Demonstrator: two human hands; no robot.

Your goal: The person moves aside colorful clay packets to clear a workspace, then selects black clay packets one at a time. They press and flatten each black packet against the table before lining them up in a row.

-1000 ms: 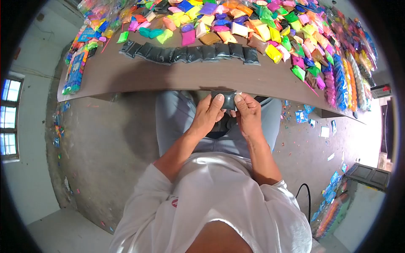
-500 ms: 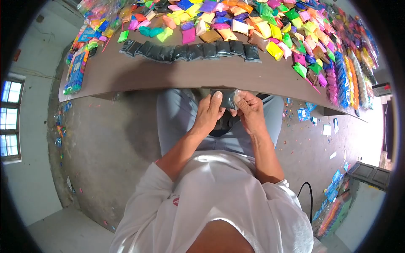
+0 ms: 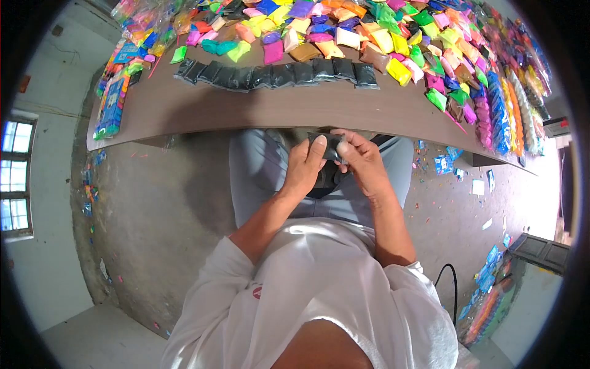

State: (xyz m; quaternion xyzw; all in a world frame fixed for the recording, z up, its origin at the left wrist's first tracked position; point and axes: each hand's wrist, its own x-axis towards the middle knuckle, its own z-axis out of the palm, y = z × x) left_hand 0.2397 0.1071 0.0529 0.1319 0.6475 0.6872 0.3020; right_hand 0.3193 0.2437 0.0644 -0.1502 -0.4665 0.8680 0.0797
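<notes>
Between my two hands, just off the table's near edge and above my lap, is a small black packet in clear wrap. My left hand pinches its left end, thumb on top. At its other end my right hand is closed on it, with the thumb over the face and the fingers partly hidden behind. On the table a joined strip of black packets lies in a row, away from both hands.
The brown table spans the front. A heap of colourful packets covers its far side. Bagged strips lie at the right end, a multicoloured pack at the left. Scraps and blue wrappers litter the floor; a black cable curves at right.
My right hand has shifted its grip on the black packet, its thumb moving inward across the face and its fingers rising behind. My left hand stays nearly where it was.
</notes>
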